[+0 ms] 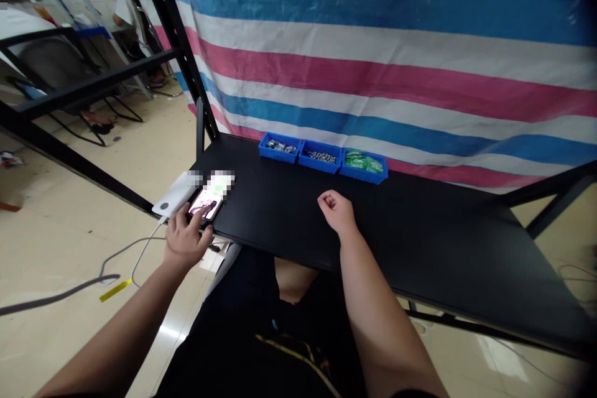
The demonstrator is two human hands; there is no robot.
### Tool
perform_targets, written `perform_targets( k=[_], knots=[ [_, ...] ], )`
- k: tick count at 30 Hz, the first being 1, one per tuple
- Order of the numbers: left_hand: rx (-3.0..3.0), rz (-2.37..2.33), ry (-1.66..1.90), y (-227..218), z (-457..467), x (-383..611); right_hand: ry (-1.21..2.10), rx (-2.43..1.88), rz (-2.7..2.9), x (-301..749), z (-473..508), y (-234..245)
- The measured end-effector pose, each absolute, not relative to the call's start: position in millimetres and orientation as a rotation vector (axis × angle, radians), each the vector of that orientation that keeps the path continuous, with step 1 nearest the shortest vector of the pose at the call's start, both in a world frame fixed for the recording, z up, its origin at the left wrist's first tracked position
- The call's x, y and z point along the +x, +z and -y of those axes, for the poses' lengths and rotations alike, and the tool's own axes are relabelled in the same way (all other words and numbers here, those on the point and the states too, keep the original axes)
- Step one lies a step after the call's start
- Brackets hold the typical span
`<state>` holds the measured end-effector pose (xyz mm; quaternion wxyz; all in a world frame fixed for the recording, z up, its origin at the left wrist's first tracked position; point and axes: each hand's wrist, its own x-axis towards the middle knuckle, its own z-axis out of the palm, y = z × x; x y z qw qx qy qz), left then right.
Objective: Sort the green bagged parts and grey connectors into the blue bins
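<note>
My left hand (pixel 185 237) is over the left front edge of the black table, fingers spread. Its index finger reaches onto the lit screen of a phone (pixel 215 189) lying flat there. Beside the phone, on its left, is a flat white device (pixel 175 191) with a grey round spot and a white cable at its near end. My right hand (pixel 337 212) rests on the table as a loose fist, and nothing shows in its curled fingers. Behind it stand three joined blue bins: one with silvery parts (pixel 278 159), one with small metal pieces (pixel 319 167), one with green packets (pixel 364 176).
The black table (pixel 443 230) stands within a black metal frame (pixel 170 18). A striped plastic sheet (pixel 373 74) hangs behind it. Cables (pixel 135 255) hang at the left over the tiled floor. Farther left are a chair (pixel 56 68) and a seated person (pixel 133 12).
</note>
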<state>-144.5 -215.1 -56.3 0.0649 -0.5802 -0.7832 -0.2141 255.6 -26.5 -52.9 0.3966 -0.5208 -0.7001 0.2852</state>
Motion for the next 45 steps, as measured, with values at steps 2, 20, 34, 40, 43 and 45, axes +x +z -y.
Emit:
perform_targets(
  k=[2,20,34,40,43,45],
  knots=[
    [-1.701,2.371,-0.623,-52,214,-140,0.726,-1.318,1.773,256,27,-52],
    [-1.775,2.395,-0.468,-32,189,-134,0.742,-1.324,1.766,256,27,-48],
    [-1.822,2.402,-0.509,-24,182,-139,0.749,-1.318,1.759,256,27,-48],
    [-1.94,2.431,-0.514,-13,162,-149,0.737,-1.325,1.756,256,26,-48],
    [-1.97,2.479,-0.426,-10,147,-156,0.747,-1.32,1.748,256,26,-48],
    [-1.971,2.517,-0.345,-6,137,-161,0.755,-1.317,1.743,257,25,-48]
  ],
)
